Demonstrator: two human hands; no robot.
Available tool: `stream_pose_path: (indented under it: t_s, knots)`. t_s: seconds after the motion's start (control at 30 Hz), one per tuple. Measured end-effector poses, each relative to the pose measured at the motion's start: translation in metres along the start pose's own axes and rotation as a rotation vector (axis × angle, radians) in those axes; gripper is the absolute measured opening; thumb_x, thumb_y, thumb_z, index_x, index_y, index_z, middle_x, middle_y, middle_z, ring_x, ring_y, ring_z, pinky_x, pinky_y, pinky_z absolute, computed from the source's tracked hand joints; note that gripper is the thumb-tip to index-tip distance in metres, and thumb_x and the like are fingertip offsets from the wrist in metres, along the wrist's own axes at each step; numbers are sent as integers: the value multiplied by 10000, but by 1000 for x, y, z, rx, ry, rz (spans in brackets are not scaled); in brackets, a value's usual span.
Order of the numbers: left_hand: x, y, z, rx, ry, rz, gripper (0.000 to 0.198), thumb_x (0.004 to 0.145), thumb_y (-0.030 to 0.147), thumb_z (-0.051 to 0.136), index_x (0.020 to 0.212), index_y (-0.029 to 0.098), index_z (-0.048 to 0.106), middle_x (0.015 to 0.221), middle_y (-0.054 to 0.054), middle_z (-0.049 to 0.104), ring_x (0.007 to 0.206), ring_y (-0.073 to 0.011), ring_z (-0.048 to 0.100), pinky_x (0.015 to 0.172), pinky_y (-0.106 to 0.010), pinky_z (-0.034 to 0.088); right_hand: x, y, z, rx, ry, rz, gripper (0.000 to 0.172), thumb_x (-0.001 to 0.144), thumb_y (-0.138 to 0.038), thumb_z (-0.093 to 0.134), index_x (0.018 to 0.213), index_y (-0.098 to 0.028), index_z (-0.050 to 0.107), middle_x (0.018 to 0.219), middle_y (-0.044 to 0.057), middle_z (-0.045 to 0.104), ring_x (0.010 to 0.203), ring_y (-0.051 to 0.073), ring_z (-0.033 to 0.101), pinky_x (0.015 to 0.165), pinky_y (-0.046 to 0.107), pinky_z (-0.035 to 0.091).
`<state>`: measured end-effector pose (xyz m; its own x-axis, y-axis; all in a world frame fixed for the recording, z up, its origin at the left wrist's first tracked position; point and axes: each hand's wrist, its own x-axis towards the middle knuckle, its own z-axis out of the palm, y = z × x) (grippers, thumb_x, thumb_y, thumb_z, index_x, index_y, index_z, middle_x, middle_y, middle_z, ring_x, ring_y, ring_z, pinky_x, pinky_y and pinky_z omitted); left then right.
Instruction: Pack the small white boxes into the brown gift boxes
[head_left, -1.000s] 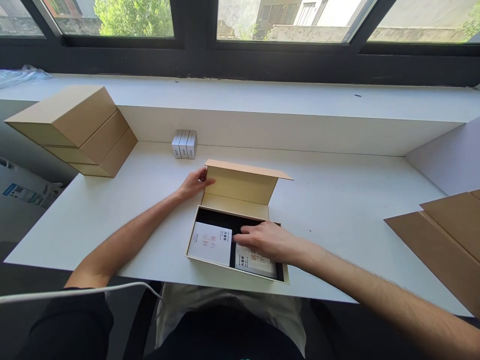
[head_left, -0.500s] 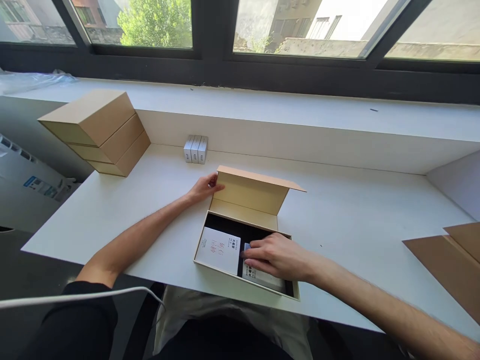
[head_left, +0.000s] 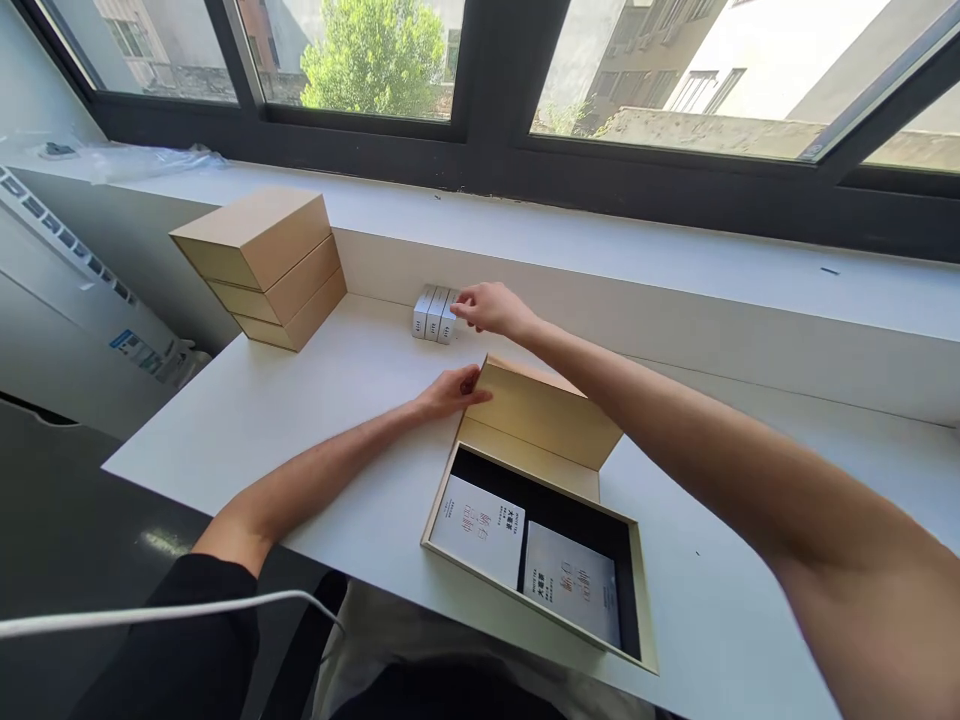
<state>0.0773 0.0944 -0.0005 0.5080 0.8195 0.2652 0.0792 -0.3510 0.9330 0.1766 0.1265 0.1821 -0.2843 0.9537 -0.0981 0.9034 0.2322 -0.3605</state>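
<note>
A long cardboard gift box [head_left: 651, 600] lies open on the table with its lid raised. My left hand [head_left: 450, 392] pinches the left edge of the lid [head_left: 547, 410] between thumb and fingers. Two flat white printed cartons, a left one [head_left: 480, 525] and a right one [head_left: 574, 585], lie side by side in the dark interior. A dark gap runs behind them and at the right end. My right hand [head_left: 491, 308] reaches over the lid to a row of three small white boxes [head_left: 433, 315]. Its fingers are slightly apart at the rightmost one; whether they touch it I cannot tell.
Several closed cardboard boxes [head_left: 277, 270] are stacked at the table's back left. Clear plastic wrap [head_left: 150, 160] lies on the window ledge [head_left: 375, 210]. A white appliance [head_left: 82, 300] stands left of the table [head_left: 337, 380]. A white cable [head_left: 187, 608] crosses in front of my left arm.
My right hand has left the right carton inside the gift box and moved up to the small white boxes. My left hand stays on the lid. The view has shifted right and tilted.
</note>
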Motion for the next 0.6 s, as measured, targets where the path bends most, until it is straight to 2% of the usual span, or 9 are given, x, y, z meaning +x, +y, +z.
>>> stream_pose_path:
  t_s: [0.1,0.23,0.33,0.43,0.53,0.6]
  knots:
    - [3,-3,0,25,0,-16,336,796,463,709,834,190,518,727,37,564,662,-115,509,617,-239,419,52,1,20,39,-85,101,413,904,-354,659,1181,-63,562,951,150,687,643,149,618,574,277,515]
    - [6,-6,0,49,-23,-29,343,788,482,701,835,203,508,723,43,575,663,-123,521,620,-245,413,72,15,37,81,-121,144,494,914,-335,661,1293,-77,475,1100,179,655,693,142,632,557,269,560]
    - [7,-6,1,-3,-29,-22,368,770,495,711,820,205,491,728,42,582,665,-124,534,630,-247,426,68,27,37,72,-92,178,460,936,-324,652,1324,-136,493,1161,132,630,797,159,650,625,295,586]
    - [6,-5,2,-36,-21,-23,358,766,478,713,815,202,490,738,40,588,669,-120,535,633,-243,429,56,38,26,95,-57,184,384,963,-347,627,1297,-171,557,1208,89,620,948,189,657,769,365,593]
    - [5,-5,2,-20,-16,-30,340,769,463,709,827,197,506,726,45,574,664,-116,528,632,-240,422,34,48,-1,165,-10,112,369,965,-369,624,1274,-171,587,1246,91,620,1036,214,644,863,421,572]
    - [4,-5,2,6,-16,-27,333,772,464,706,838,193,523,712,49,560,657,-114,522,628,-239,415,9,54,-25,211,38,32,359,975,-376,609,1267,-168,588,1218,88,635,1015,205,652,851,409,577]
